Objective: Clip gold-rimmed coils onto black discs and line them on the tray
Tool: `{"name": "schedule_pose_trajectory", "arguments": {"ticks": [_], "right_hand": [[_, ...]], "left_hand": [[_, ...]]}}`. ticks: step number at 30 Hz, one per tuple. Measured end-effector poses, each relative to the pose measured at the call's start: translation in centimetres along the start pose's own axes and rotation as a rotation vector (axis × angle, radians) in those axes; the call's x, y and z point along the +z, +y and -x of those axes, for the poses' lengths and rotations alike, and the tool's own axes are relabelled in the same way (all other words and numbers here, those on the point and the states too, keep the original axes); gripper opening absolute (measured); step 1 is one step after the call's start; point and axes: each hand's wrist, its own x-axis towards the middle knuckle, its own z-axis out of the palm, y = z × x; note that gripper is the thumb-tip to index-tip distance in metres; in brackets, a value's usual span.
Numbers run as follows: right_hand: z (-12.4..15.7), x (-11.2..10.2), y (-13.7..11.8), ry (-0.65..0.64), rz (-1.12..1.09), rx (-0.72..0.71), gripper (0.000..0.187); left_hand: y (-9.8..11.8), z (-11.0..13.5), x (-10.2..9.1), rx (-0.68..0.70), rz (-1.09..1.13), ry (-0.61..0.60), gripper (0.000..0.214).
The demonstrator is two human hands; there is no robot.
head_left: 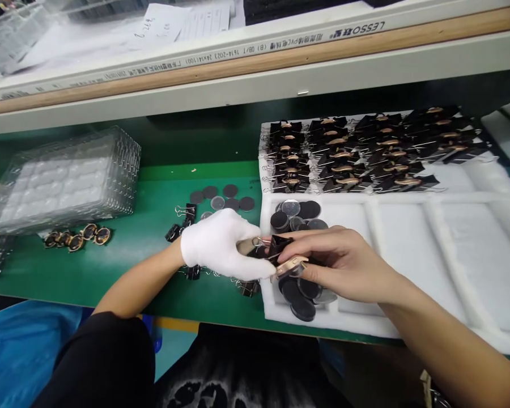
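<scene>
Table (89,277): carrying loose clips (190,212), seemingly left.
Tray (403,238): carrying rows of clipped pieces (343,169), apparently done.
Right grip (344,260): pinching gold piece (291,265) above tray, apparently unclipped.
Left grip (221,243): seemingly pinching black clip (280,243) beside it.
Dark discs (304,309): loose in tray, apparently left.

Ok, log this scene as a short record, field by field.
Left hand: white glove, fingers at the binder clip; exact hold unclear
Right hand: bare, holding a gold-coloured piece
White tray: dark and clear discs in the left compartment
Far right: rows of clipped gold-coloured pieces
Green bench, left: stacked clear plastic trays, loose binder clips
</scene>
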Motion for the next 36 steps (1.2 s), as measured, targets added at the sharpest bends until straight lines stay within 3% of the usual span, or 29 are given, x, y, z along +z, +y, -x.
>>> {"name": "schedule_pose_trajectory", "arguments": {"ticks": [4, 9, 11, 16, 24, 32, 36], "right_hand": [[-0.1, 0.1, 0.0, -0.015, -0.163, 0.094, 0.009], [-0.3, -0.3, 0.2, 0.354, -0.357, 0.196, 0.011], [-0.3, -0.6, 0.4, 0.436, -0.354, 0.251, 0.013], [-0.1, -1.6, 1.0, 0.390, -0.211, 0.253, 0.020], [-0.1, -2.0, 1.4, 0.313, -0.165, 0.260, 0.023], [-0.7, -0.9, 1.5, 0.362, -0.219, 0.320, 0.034], [-0.8, -0.4, 1.6, 0.388, -0.220, 0.316, 0.030]], "left_hand": [[-0.1, 0.1, 0.6, 0.006, 0.029, 0.073, 0.046], [-0.3, 0.3, -0.1, -0.141, 0.098, 0.148, 0.045], [-0.2, 0.4, 0.0, -0.210, 0.186, 0.137, 0.047], [0.5, 0.2, 1.1, -0.297, 0.359, 0.068, 0.049], [0.9, 0.3, 1.2, -0.330, 0.403, 0.050, 0.051], [0.8, 0.2, 1.3, -0.341, 0.384, 0.091, 0.053], [0.7, 0.3, 1.5, -0.359, 0.365, 0.100, 0.054]]}}
